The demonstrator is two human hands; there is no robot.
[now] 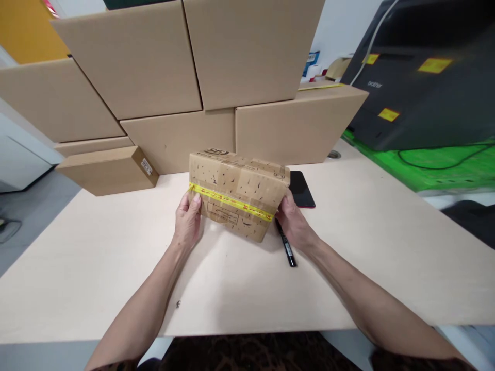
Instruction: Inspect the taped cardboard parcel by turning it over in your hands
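Note:
Between my two hands is a small cardboard box point(240, 180), tilted above the table with its right end lower. Yellow tape with red print runs along its face, and dark marks are scattered over the cardboard. My left hand point(187, 219) grips the left end, thumb on the front face by the tape. On the right end my right hand point(296, 221) is closed around the edge, its fingers partly hidden. A black marker pen point(286, 245) lies on the table just below the box, beside my right hand. Behind the box's right end a dark phone point(302, 189) is partly covered.
Large cardboard boxes point(154, 62) are stacked along the back of the pale table point(116, 288). A flat brown box point(110, 170) with a label stands at the back left. To the right, a dark printer point(421, 77) sits on a green surface point(406, 167).

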